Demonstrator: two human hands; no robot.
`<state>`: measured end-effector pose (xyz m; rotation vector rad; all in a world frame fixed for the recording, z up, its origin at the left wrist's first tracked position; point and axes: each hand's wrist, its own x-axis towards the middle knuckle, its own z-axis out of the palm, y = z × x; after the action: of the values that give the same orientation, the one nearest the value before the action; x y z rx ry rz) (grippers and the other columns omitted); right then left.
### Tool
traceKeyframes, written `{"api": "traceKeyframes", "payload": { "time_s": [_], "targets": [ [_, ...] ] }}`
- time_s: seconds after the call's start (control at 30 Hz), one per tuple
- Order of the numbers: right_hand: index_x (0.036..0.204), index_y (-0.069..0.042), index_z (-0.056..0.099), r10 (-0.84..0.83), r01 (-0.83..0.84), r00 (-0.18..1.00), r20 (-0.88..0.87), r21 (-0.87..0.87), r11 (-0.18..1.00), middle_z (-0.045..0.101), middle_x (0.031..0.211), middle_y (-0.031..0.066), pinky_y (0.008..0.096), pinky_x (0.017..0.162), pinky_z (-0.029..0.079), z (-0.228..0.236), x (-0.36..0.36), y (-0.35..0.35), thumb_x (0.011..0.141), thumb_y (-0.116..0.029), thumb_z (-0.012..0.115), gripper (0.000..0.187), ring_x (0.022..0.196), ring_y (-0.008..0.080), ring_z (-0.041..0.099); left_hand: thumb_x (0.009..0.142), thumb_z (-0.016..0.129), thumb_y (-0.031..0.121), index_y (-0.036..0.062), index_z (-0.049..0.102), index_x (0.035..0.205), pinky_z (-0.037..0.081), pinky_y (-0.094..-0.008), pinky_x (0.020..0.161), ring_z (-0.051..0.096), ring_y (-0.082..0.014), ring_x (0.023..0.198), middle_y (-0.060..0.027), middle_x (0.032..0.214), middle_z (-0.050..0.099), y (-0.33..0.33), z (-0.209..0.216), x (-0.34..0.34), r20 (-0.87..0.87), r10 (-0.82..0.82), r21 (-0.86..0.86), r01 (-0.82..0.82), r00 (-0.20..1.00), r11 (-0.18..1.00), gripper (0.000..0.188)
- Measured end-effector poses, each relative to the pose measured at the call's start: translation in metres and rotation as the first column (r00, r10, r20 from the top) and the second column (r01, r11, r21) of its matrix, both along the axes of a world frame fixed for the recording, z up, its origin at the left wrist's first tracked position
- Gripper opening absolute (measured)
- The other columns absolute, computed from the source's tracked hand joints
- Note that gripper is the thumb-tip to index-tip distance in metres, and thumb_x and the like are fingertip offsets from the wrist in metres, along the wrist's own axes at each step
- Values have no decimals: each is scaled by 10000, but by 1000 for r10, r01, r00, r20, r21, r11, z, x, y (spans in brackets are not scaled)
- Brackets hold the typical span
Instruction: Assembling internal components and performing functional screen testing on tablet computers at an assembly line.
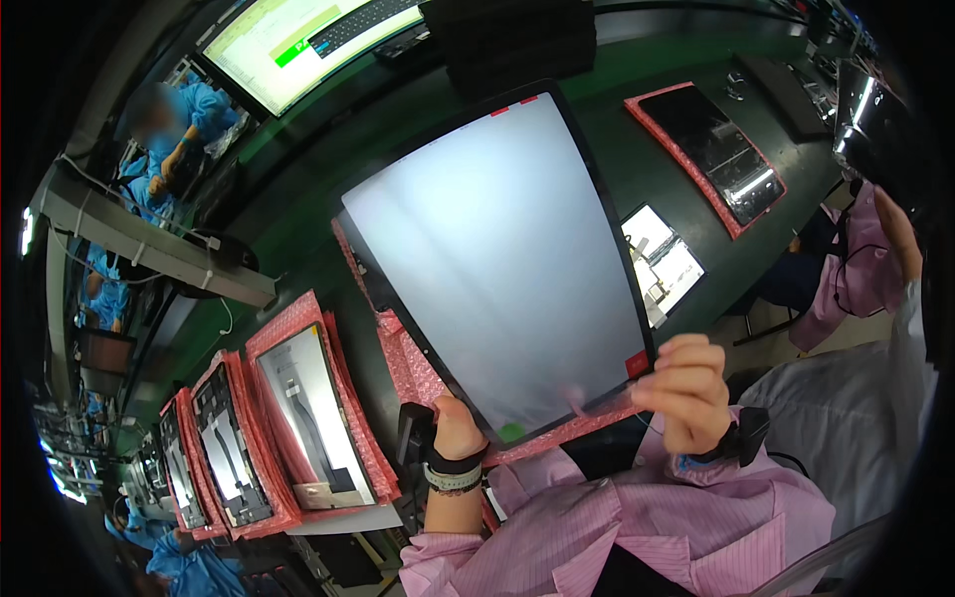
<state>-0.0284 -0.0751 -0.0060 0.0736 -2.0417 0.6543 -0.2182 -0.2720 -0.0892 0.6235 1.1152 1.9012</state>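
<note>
A large tablet-like display is tilted up in front of me, its lit face pale grey inside a black frame. Small red marks show at its top edge, a red square near the lower right corner and a green dot near the bottom. My left hand grips the lower left edge, thumb on the near side. My right hand is beside the lower right corner with fingers curled in; whatever they pinch is hidden. Red bubble wrap shows under the display's lower edge.
Display panels on red bubble wrap line the left. A dark panel on bubble wrap lies at the right, near a smaller lit screen. A monitor and keyboard stand behind. Co-workers in blue sit far left; a pink sleeve shows right.
</note>
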Motion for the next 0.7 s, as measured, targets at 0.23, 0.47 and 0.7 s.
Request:
{"api": "traceKeyframes", "payload": {
  "time_s": [0.23,0.47,0.7],
  "targets": [
    [958,-47,705,-144,134,977,156,74,988,608,949,47,374,795,444,6,2,12,597,-15,725,364,922,250,544,959,338,566,14,214,1456,377,-390,1029,439,-237,1253,-115,1404,408,7,1,3,-64,26,57,-22,998,998,753],
    [837,-116,727,-244,244,950,195,24,970,566,950,61,367,790,429,7,6,18,580,-86,790,267,917,266,523,974,304,546,17,169,1477,346,-375,1054,413,-229,1275,-114,1419,387,8,-2,3,-31,-9,24,10,999,1000,742],
    [815,-32,675,-129,174,974,184,-260,950,593,944,104,336,770,450,-3,3,27,656,17,716,172,901,259,558,956,290,598,-3,222,1451,359,-361,1034,429,-221,1255,-117,1394,413,6,5,2,-41,-20,-26,19,999,999,782]
  ]
}}
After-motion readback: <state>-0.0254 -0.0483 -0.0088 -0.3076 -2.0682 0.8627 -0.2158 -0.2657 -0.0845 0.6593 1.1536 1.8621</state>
